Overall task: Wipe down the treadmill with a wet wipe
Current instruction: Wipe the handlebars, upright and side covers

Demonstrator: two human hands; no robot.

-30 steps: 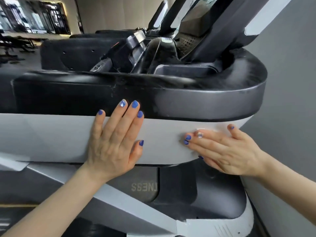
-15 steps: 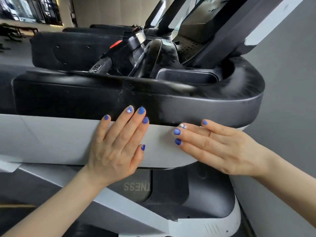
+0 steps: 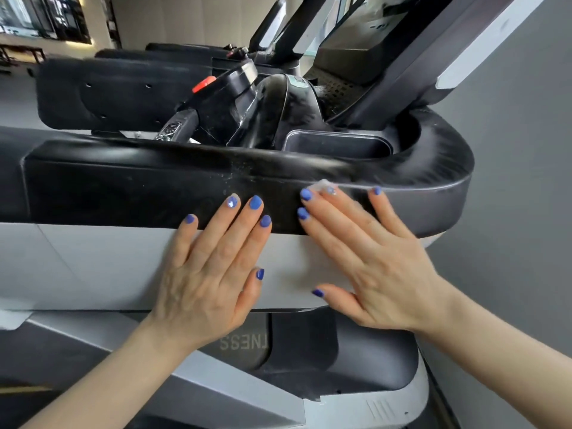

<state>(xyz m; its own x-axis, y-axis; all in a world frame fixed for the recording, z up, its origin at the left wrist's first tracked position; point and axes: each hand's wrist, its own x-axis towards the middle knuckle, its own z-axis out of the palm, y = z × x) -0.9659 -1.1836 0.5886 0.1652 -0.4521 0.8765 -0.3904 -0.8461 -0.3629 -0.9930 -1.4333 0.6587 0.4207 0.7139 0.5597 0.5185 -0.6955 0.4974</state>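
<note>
Here both hands lie flat against the side of the treadmill's console housing. The left hand [image 3: 210,270] has its fingers straight and spread a little, palm on the light grey side panel [image 3: 80,264], with the fingertips reaching up over the seam onto the black upper rail [image 3: 123,184]. It grasps nothing. The right hand [image 3: 371,264] sits just beside it, fingers straight and angled up and to the left, also pressed across the seam between grey and black. A small pale scrap of the wet wipe [image 3: 323,183] peeks out above the right hand's fingertips on the black rail (the rest is hidden under the fingers, so its full extent cannot be told). The fingers press on it flat rather than curl round it.

Above the rail, a rectangular cup tray [image 3: 337,147] is sunk into the console top, next to a black handlebar grip [image 3: 176,128] and a red stop button [image 3: 204,83]. A pale smear or dust speckles [image 3: 238,174] mark the rail just above the left fingertips. Below the hands, mirrored lettering [image 3: 243,343] shows on a dark panel. A grey wall [image 3: 520,181] stands at the right.
</note>
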